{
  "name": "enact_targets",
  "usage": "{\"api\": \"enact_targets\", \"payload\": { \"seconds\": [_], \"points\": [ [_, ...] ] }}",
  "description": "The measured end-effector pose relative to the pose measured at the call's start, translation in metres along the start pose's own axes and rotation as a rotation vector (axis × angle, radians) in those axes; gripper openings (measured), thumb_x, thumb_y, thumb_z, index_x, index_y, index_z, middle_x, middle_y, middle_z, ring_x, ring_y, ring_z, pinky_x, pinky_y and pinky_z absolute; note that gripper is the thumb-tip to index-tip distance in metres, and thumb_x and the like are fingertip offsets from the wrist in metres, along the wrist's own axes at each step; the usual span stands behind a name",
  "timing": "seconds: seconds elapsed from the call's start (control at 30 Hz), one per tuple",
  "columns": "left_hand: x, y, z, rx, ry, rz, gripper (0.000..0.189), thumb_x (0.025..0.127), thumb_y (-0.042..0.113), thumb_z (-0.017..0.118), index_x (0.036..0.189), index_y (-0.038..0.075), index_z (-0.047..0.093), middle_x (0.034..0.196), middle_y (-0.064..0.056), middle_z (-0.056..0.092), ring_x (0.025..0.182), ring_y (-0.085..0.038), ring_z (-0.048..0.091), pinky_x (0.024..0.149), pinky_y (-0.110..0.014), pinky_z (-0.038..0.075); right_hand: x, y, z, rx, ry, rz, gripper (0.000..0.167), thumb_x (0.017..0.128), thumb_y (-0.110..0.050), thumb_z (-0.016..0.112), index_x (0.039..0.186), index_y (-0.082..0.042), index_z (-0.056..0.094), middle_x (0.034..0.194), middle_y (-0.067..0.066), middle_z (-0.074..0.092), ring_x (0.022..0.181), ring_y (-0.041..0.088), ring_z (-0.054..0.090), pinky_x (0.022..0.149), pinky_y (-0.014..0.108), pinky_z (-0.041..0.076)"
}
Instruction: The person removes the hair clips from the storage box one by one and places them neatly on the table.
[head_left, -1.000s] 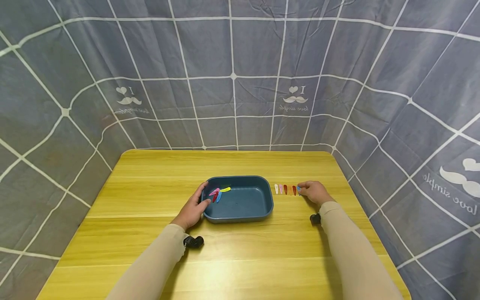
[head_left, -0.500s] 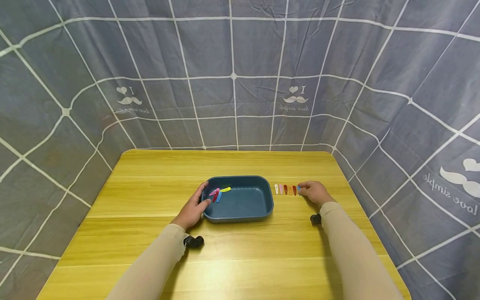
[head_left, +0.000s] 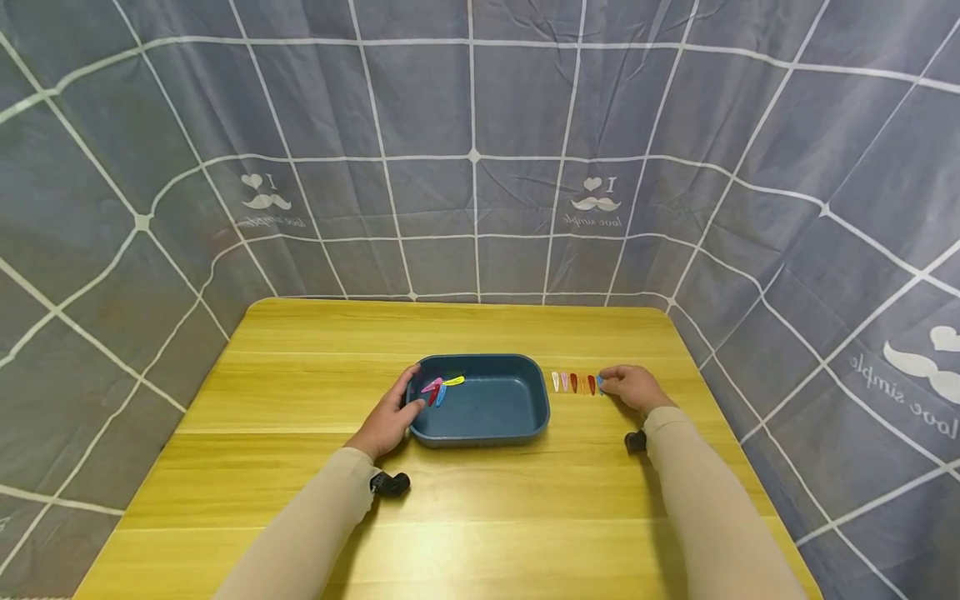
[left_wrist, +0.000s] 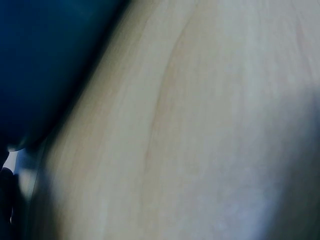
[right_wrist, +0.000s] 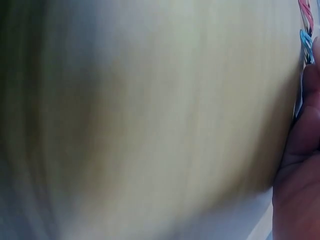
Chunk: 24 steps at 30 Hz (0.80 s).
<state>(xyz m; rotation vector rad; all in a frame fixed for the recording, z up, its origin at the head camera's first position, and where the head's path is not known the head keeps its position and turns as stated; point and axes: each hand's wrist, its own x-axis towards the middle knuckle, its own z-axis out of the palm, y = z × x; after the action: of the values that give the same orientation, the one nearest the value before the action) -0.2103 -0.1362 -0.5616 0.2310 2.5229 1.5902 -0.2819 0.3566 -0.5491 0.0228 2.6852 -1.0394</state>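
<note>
Just a slight shift of the whole head view since the earlier frame; your hands, the tray and the clips had kept their places relative to one another! Behind it all hung the grey curtain (head_left: pixel 510 108), then came the worktop (head_left: pixel 480 533) and the blue tray (head_left: pixel 495 398) near its middle. Your left hand (head_left: pixel 385 423) gripped the tray's left end, thumb over the rim, seemingly to steady it. Over on the right, your right hand (head_left: pixel 633 388) was nearly closed, pinching the blue clip (head_left: pixel 600 384) at the row's end; the even spacing looked deliberate. Beside it ran red, orange, dark red, pink and white clips (head_left: pixel 556 382), while a loose cluster, topped by a yellow clip (head_left: pixel 454 381), lay in the tray's left part. Your fingertips hid part of that blue clip, the orange one melted into the wood, and both wrist views were blurred, the right cutting your hand off.
</note>
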Motion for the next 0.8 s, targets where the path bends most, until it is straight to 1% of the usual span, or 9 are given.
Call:
{"api": "enact_targets", "payload": {
  "seconds": [0.27,0.37,0.43,0.6,0.8],
  "points": [
    [0.0003,-0.0021,0.001,-0.001,-0.003,0.005,0.067,0.109,0.023,0.052,0.168,0.035,0.023,0.176,-0.01,0.022,0.162,-0.039,0.022,0.129,-0.061,0.023,-0.0015,-0.0006,0.0028,-0.045,0.014,-0.014,0.04,0.103,-0.025,0.066,0.136,-0.002,0.068,0.123,0.019,0.072,0.117,0.036,0.065,0.107,0.056,0.049],
    [0.0006,-0.0017,0.0006,0.0,-0.002,0.005,0.067,0.108,0.024,0.053,0.168,0.034,0.023,0.176,-0.01,0.021,0.162,-0.039,0.022,0.129,-0.061,0.022,-0.0004,0.0009,0.0022,-0.053,0.015,-0.028,0.04,0.103,-0.025,0.066,0.134,-0.001,0.069,0.12,0.019,0.072,0.113,0.036,0.065,0.104,0.056,0.05],
    [0.0008,-0.0013,0.0005,-0.003,-0.001,0.004,0.068,0.108,0.023,0.053,0.168,0.034,0.023,0.176,-0.011,0.022,0.162,-0.039,0.022,0.129,-0.061,0.022,0.0008,0.002,0.0022,-0.051,0.015,-0.03,0.04,0.102,-0.025,0.067,0.134,-0.001,0.07,0.121,0.02,0.073,0.115,0.037,0.066,0.105,0.057,0.05],
    [0.0011,-0.0029,0.001,-0.003,0.0,0.004,0.068,0.108,0.023,0.053,0.168,0.034,0.023,0.176,-0.011,0.022,0.162,-0.038,0.023,0.129,-0.06,0.022,0.0007,0.0021,0.0035,-0.049,0.009,-0.02,0.04,0.103,-0.025,0.065,0.137,-0.003,0.069,0.131,0.022,0.071,0.125,0.042,0.063,0.11,0.059,0.048],
    [0.0019,-0.0039,0.0006,0.015,-0.001,-0.003,0.068,0.109,0.027,0.053,0.168,0.037,0.022,0.176,-0.009,0.021,0.162,-0.038,0.022,0.129,-0.061,0.022,0.0009,0.0004,0.0016,-0.056,-0.001,-0.016,0.041,0.103,-0.024,0.065,0.137,-0.002,0.068,0.138,0.023,0.068,0.132,0.046,0.058,0.113,0.06,0.045]
  ]
}}
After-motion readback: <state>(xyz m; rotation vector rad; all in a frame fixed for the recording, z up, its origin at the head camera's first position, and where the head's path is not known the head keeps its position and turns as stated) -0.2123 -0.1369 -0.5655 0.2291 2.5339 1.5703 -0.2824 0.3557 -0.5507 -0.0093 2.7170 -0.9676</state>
